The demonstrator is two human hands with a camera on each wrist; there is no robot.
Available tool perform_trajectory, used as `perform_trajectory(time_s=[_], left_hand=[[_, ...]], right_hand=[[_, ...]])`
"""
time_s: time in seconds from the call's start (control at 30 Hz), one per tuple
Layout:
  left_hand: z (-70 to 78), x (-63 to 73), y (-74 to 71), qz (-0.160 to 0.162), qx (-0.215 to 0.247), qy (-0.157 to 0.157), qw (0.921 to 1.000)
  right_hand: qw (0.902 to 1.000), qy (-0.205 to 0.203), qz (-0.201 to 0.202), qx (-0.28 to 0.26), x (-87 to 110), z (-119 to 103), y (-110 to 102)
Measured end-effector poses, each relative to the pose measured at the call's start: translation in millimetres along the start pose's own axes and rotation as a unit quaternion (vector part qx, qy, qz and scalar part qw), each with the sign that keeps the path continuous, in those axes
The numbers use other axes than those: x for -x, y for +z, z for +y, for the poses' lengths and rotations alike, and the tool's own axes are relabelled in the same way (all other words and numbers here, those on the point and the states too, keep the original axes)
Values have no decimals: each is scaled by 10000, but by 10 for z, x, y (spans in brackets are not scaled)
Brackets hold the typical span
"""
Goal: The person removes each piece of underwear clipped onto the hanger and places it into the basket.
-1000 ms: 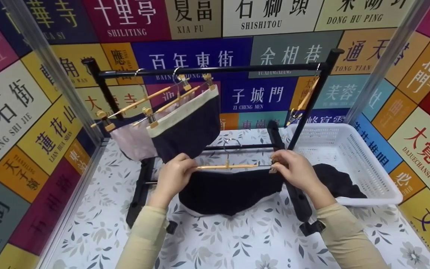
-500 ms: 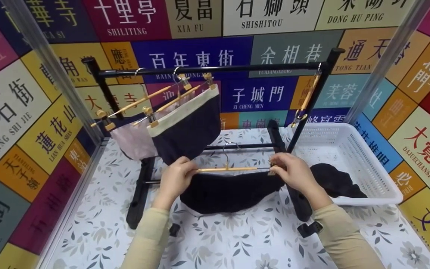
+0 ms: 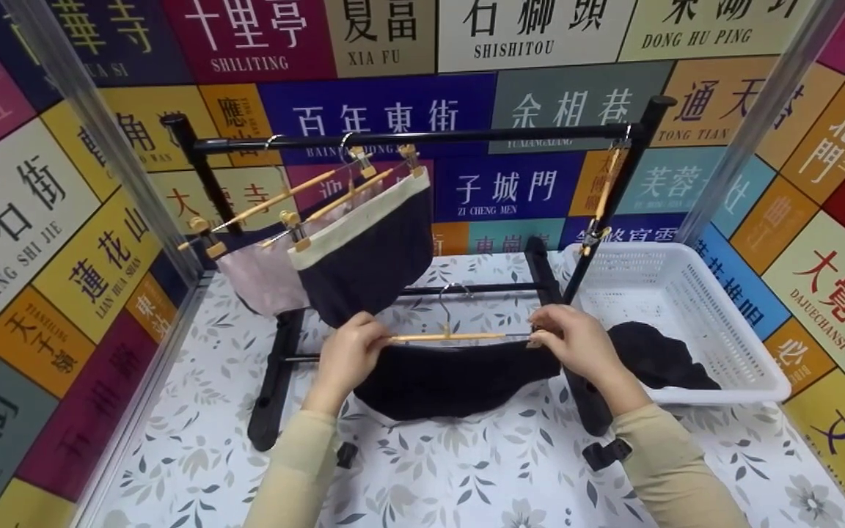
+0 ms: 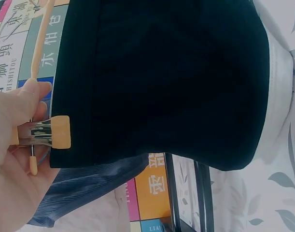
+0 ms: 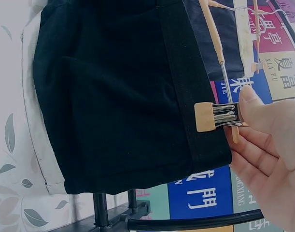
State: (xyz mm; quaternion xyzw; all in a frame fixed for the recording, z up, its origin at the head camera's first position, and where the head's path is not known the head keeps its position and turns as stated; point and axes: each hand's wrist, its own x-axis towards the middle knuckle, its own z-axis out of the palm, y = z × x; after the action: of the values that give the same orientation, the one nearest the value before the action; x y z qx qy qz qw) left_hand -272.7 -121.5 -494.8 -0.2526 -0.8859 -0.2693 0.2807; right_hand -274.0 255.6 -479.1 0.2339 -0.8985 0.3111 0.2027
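Note:
A black cloth garment (image 3: 455,381) with a pale lower edge hangs from a clip hanger (image 3: 422,338) in front of the rack. My left hand (image 3: 345,359) pinches the hanger's left end. In the left wrist view a yellow-padded clip (image 4: 61,131) bites the garment's top edge beside my thumb. The right hand (image 3: 576,348) holds the opposite end, its thumb on the other clip (image 5: 205,117), which also grips the top edge in the right wrist view. The metal hook (image 3: 445,301) points upward, apart from the rack's top bar.
On the black rack (image 3: 466,135) hang a dark garment (image 3: 371,249) with a cream band and a pinkish one (image 3: 265,279), at left. A hanger (image 3: 606,194) hangs at right. The white basket (image 3: 741,323) holds black cloth (image 3: 661,356). Leafy cloth (image 3: 459,477) covers the table.
Both hands and the held hanger have come slightly down with the garment. The hanger at the right end of the rack has swung.

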Motion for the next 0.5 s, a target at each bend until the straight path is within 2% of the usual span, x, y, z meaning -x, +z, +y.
perform_trajectory(time_s=[0.2, 0.5], left_hand=[[-11, 9, 11, -1, 7, -26, 10000], [-23, 10, 18, 121, 48, -11, 9999]], right_hand=[[9999, 162, -21, 50, -6, -12, -3], [9998, 52, 156, 116, -20, -43, 2]])
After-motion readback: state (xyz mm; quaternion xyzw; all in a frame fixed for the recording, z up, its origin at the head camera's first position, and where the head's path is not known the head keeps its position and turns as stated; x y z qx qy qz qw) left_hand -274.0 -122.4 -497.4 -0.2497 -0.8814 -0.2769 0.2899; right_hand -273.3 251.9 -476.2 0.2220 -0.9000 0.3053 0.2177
